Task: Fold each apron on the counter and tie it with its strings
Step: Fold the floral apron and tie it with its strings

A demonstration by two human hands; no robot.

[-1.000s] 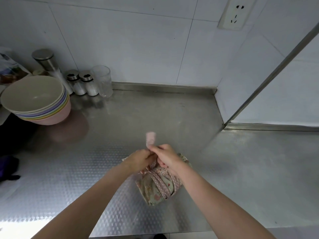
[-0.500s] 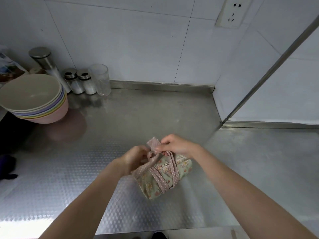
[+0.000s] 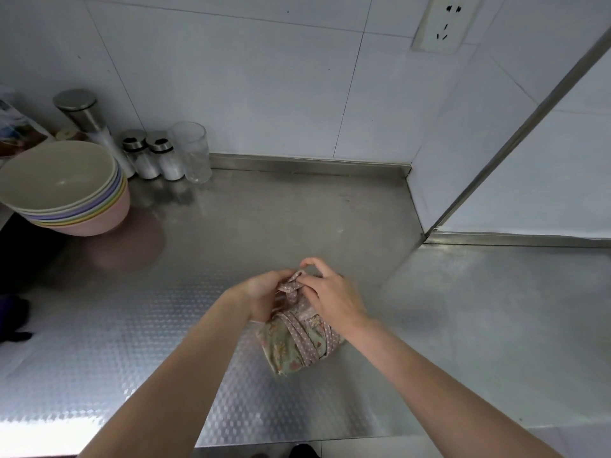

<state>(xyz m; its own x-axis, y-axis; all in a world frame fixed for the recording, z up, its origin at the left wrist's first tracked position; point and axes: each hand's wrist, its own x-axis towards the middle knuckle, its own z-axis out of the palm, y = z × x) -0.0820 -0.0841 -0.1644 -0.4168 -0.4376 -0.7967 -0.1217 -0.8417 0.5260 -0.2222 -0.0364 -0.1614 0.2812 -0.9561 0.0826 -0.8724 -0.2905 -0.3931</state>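
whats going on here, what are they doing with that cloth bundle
A person is tying up a folded green floral apron on the textured steel counter. Its pink dotted strings are wrapped around the bundle, and both hands work the knot at its far end: the left hand grips the bundle and string beside the knot, and the right hand pinches the strings from above. A stack of pastel bowls, shakers and a clear glass stand by the wall, untouched.
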